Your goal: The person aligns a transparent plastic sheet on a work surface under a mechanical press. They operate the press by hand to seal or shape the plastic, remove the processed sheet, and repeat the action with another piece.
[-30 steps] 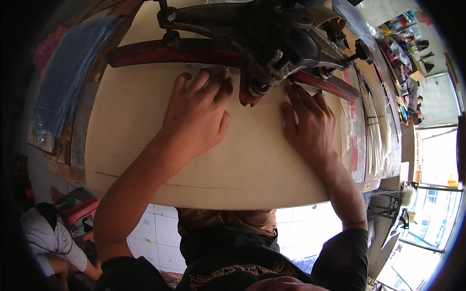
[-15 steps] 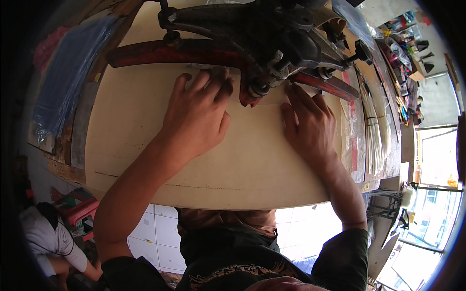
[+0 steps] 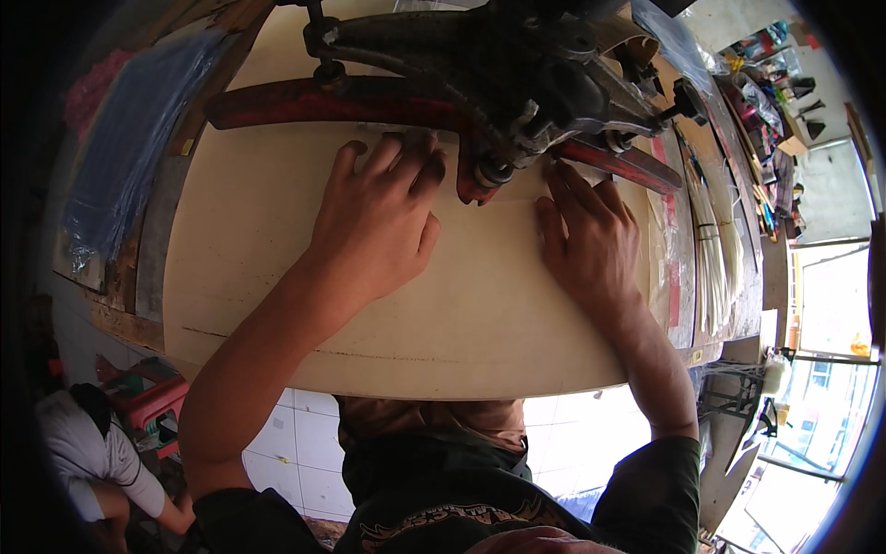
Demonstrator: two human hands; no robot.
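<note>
A dark metal machine (image 3: 443, 55) with long red bars (image 3: 305, 100) stands across the far side of a pale board (image 3: 443, 314). My left hand (image 3: 377, 208) rests palm down on the board, fingers apart, its fingertips at the lower edge of the left red bar. A thin, shiny, see-through edge shows under the bar there; its kind is unclear. Farther right, my right hand (image 3: 593, 226) lies palm down with fingers stretched forward and thumb apart. Its fingertips reach just below the right red bar (image 3: 632, 166). Nothing shows gripped in either hand.
A stack of bluish clear plastic sheets (image 3: 129, 148) lies on the left. Bundled pale strips (image 3: 711, 240) lie along the right side. At lower left, another person in a white shirt (image 3: 92, 443) bends beside a red plastic stool (image 3: 152, 402). Cluttered shelves (image 3: 761, 120) stand at far right.
Both hands stay in nearly the same places. A dark, rounded part in the middle of the machine has shifted slightly.
</note>
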